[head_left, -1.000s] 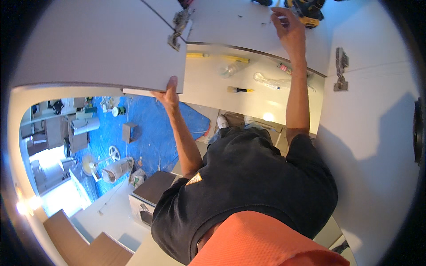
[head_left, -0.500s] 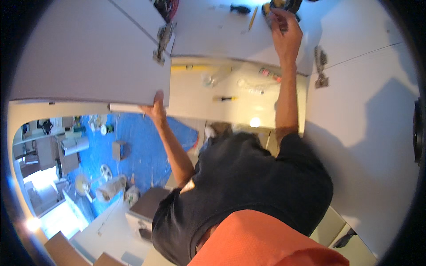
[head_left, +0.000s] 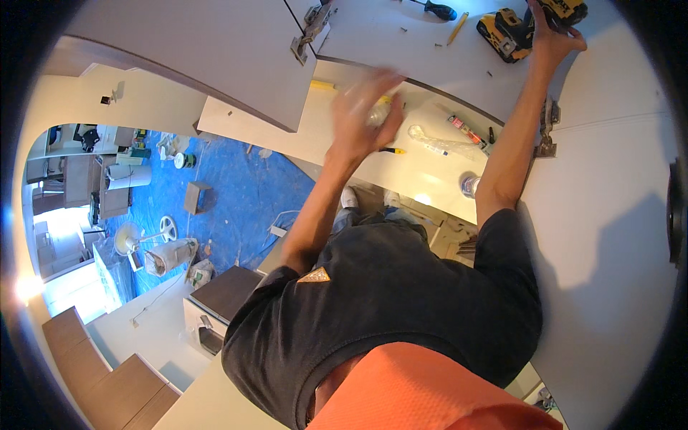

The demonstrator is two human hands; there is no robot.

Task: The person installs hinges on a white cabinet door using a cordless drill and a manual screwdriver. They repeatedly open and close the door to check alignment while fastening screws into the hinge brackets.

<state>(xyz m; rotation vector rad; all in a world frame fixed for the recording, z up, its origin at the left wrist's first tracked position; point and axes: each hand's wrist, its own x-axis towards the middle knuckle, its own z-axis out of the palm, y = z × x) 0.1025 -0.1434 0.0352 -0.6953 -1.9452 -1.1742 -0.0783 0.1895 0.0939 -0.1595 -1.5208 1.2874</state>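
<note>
Inside the pale cabinet [head_left: 401, 54], at upper right, a yellow-and-black cordless drill [head_left: 504, 36] lies on its side. My right hand [head_left: 553, 41] is closed around its middle, and the drill's far end runs past the picture's top edge. My left hand [head_left: 362, 118] is raised in front of the cabinet opening, blurred, with thumb and fingers apart and nothing held. To its left hangs the open cabinet door [head_left: 193, 50] with a metal hinge [head_left: 312, 32]. A dark-handled screwdriver [head_left: 438, 10], a yellow pencil [head_left: 457, 29] and several small screws lie left of the drill.
Below the cabinet, a counter [head_left: 430, 168] holds a red-and-white tube [head_left: 467, 130], crumpled clear plastic [head_left: 430, 140], a yellow-and-black knife [head_left: 393, 150] and a small can [head_left: 469, 185]. Another open door [head_left: 609, 179] stands at right. Blue sheeting [head_left: 229, 193] covers the floor at left, around a fan [head_left: 129, 239].
My left hand has let go of the cabinet door's lower edge and moved right. My right hand has closed around the drill. The whole view has shifted, showing more floor and counter.
</note>
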